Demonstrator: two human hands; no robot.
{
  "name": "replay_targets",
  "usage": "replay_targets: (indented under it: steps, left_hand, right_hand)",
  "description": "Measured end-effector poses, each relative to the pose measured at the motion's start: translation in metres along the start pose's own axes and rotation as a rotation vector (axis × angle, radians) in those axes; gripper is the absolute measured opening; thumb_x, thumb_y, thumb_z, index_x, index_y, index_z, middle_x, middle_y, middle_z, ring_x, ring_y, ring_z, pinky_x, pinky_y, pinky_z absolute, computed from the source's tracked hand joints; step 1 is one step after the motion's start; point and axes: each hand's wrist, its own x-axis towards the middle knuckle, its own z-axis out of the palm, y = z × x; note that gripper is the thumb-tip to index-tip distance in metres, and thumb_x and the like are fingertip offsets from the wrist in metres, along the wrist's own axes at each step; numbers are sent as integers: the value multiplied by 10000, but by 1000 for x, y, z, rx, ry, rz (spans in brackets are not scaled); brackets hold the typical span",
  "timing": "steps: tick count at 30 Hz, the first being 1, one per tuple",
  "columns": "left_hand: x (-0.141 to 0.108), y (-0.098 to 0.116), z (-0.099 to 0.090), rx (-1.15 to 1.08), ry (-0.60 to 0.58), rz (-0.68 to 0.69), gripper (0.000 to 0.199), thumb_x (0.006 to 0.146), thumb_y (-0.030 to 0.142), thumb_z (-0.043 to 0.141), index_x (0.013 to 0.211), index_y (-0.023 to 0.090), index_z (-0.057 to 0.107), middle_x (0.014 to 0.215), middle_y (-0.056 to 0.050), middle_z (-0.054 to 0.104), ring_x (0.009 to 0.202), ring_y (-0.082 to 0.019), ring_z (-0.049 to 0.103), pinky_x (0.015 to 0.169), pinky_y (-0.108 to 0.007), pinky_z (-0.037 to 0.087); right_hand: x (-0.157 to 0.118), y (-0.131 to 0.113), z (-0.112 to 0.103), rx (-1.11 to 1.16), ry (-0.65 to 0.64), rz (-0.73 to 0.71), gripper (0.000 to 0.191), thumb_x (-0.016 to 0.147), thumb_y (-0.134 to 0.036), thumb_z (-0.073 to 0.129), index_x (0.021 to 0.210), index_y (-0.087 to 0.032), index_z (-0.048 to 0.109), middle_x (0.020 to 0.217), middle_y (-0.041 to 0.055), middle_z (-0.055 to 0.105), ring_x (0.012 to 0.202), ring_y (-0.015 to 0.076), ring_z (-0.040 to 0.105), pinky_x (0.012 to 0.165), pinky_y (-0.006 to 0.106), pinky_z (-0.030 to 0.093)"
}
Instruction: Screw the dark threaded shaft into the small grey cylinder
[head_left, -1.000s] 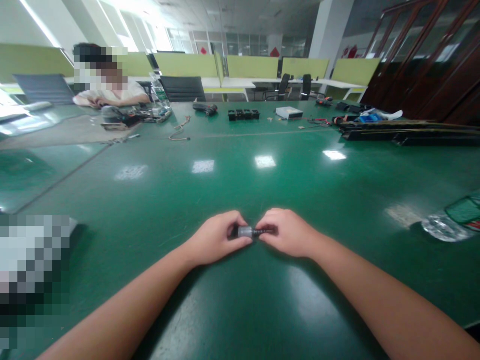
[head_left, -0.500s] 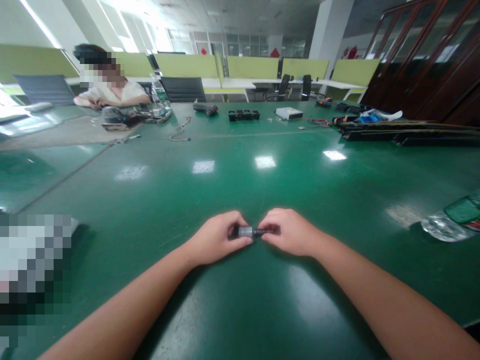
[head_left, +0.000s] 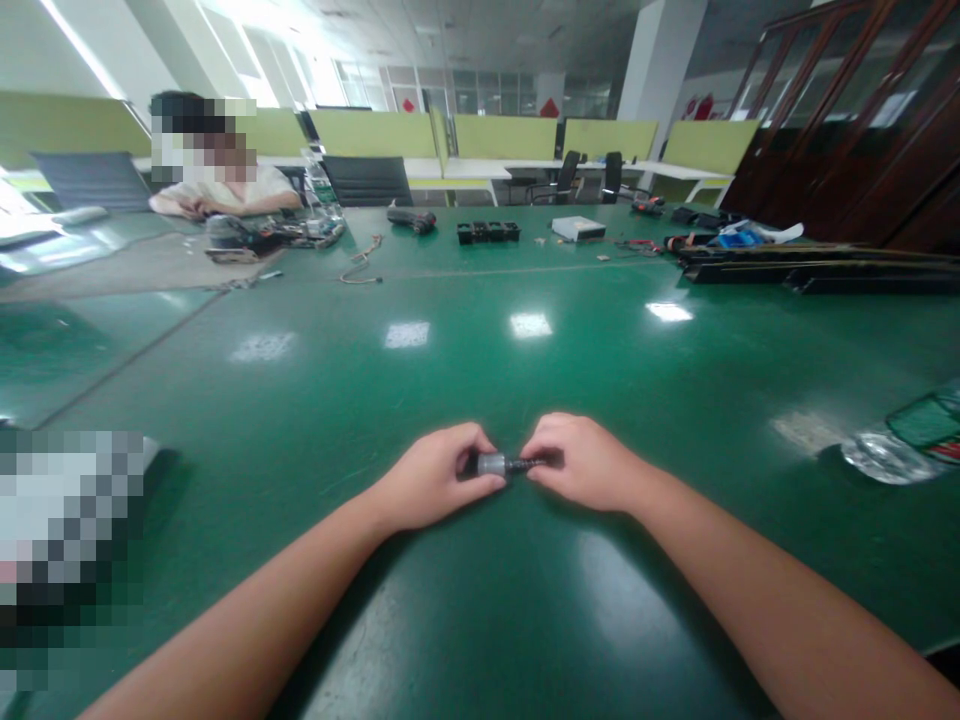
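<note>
While our 2 hands face each other low over the green table (head_left: 465, 380), our left hand (head_left: 427, 480) pinches the grey cylinder (head_left: 492, 464) and our right hand (head_left: 585, 463) grips the outer end of the dark ribbed shaft (head_left: 517, 465). Both parts sit in line between our hands, so we judge them already joined; whether any fitting or loosening is left, we cannot tell. Our fingers hide both outer ends, blur softens the ridges, and the right edge crops the clear bottle (head_left: 889, 457).
</note>
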Motion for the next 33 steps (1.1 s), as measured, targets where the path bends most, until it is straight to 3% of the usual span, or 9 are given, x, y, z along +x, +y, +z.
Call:
replay_targets:
  steps: [33]
  left_hand:
    - [-1,0,1,-22,5,-12,290,826,469,667,922,197,634,752,11,599,666,-151,529,588,-241,363]
  right_hand:
    - [-4,4,-13,-36,-46,55,89,796,-173,712,876,-192,748,833,27,676,790,147,594,704,262,421]
